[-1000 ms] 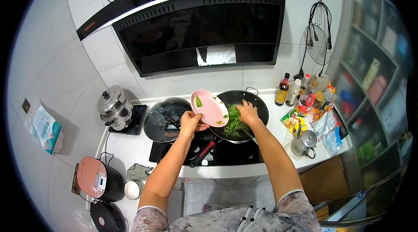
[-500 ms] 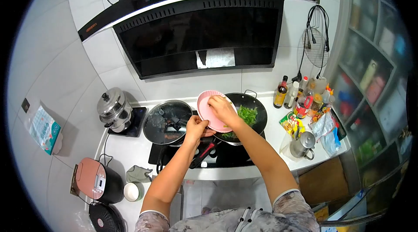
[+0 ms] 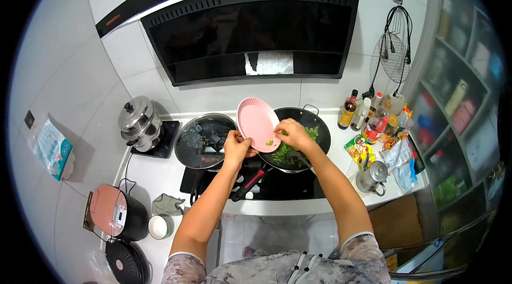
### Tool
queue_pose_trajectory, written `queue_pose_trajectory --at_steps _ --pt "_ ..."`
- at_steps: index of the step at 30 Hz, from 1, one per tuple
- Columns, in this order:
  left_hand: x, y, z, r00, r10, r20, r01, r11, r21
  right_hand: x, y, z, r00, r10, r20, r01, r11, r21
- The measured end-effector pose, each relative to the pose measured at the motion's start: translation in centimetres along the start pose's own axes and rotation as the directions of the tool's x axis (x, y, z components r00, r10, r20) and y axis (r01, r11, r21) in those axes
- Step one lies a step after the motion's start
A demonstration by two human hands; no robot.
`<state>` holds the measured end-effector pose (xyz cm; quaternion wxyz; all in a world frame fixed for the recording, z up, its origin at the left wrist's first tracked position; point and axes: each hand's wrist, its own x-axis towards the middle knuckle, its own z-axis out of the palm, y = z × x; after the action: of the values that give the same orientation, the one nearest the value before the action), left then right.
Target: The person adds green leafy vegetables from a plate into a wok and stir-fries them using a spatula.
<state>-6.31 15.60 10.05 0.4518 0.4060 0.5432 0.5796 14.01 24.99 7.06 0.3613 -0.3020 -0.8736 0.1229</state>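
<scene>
A black hood [image 3: 250, 33] hangs over the counter [image 3: 341, 190]. Along the counter's front edge lies the black stove [image 3: 290, 190], bearing a wok [image 3: 323, 137] on its right part and a lidded pan [image 3: 205, 140] on its left. The rice cooker [image 3: 120, 214] sits by the counter's left edge; the pot [image 3: 140, 124] stands at the back left corner, the kettle [image 3: 372, 179] near the front edge towards the right end. The plate [image 3: 253, 121], pink, is up in the air between pan and wok, its right side overlapping the wok's left rim from above. The left hand [image 3: 237, 145] is clamped on the plate's lower left rim. The right hand [image 3: 293, 134], apart from the left, has its fingers drawn together at the plate's right rim; whether they hold anything, I cannot tell. Greens [image 3: 282, 155] lie in the wok. Small green bits [image 3: 270, 143] show near the plate's lower rim.
</scene>
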Motion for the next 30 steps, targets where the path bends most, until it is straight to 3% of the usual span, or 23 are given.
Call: queue_pose_trajectory --at_steps 1,3,4,5,7,9,13,15,19,21,22,23,25,27,30 --pt "-0.1 0.0 0.3 1.0 -0.007 0.003 0.007 1.0 0.0 0.2 -1.3 0.0 0.995 -0.092 0.042 0.089 0.993 0.079" --pt "-0.1 0.2 0.9 1.0 0.009 0.002 -0.009 1.0 0.004 0.1 -3.6 0.4 0.988 -0.134 0.076 0.125 0.985 0.117" --pt "-0.1 0.1 1.1 1.0 0.008 0.004 -0.008 1.0 0.004 0.2 -4.0 0.0 0.983 -0.132 0.132 0.137 0.99 -0.033" --pt "-0.2 0.1 1.2 1.0 0.022 -0.005 -0.022 0.999 0.025 -0.3 -3.1 0.2 0.982 -0.132 0.132 0.137 0.99 -0.031" --pt "-0.2 0.2 0.9 0.999 0.046 -0.022 -0.045 0.998 0.044 -1.7 0.7 0.5 0.995 -0.026 0.101 0.064 0.917 -0.394" --pt "-0.1 0.0 0.6 0.996 0.054 -0.073 -0.052 0.998 0.024 -3.4 2.9 0.5 0.982 0.181 0.046 -0.117 0.787 -0.606" --pt "0.1 -0.4 0.2 0.996 0.062 -0.067 -0.06 0.998 0.031 -3.2 3.3 0.7 0.986 0.16 -0.053 -0.163 0.816 -0.555" --pt "0.2 -0.8 0.4 0.997 0.044 -0.065 -0.043 0.999 0.012 -1.6 1.9 1.1 0.986 -0.006 -0.164 -0.044 0.953 -0.299" --pt "-0.8 -0.1 1.5 0.999 0.027 -0.043 -0.03 0.998 -0.053 -0.6 -1.3 1.1 0.985 -0.023 -0.168 -0.026 0.957 -0.287" --pt "-1.0 -0.1 1.5 0.997 0.068 -0.04 -0.068 0.998 -0.001 -1.0 0.4 2.2 0.986 0.045 -0.162 -0.124 0.846 -0.518" --pt "-1.1 -0.1 1.5 0.994 0.105 -0.035 -0.104 0.994 0.046 -1.7 1.6 1.8 0.982 0.166 -0.094 -0.187 0.752 -0.632" --pt "-1.1 -0.1 1.2 0.993 0.112 -0.042 -0.11 0.993 0.043 -2.2 2.7 1.7 0.946 0.305 -0.107 -0.294 0.674 -0.677" --pt "-1.1 0.0 0.7 0.996 0.048 -0.077 -0.048 0.999 0.003 -3.3 3.0 1.0 0.925 0.285 -0.25 -0.378 0.634 -0.675" --pt "-1.3 0.0 0.3 0.997 0.047 -0.067 -0.046 0.999 0.005 -3.5 2.9 0.6 0.914 0.29 -0.282 -0.404 0.697 -0.593" --pt "-1.9 0.6 -0.6 0.998 -0.057 -0.025 0.052 0.985 -0.167 -3.8 1.5 -0.7 0.918 0.261 -0.3 -0.375 0.819 -0.435"
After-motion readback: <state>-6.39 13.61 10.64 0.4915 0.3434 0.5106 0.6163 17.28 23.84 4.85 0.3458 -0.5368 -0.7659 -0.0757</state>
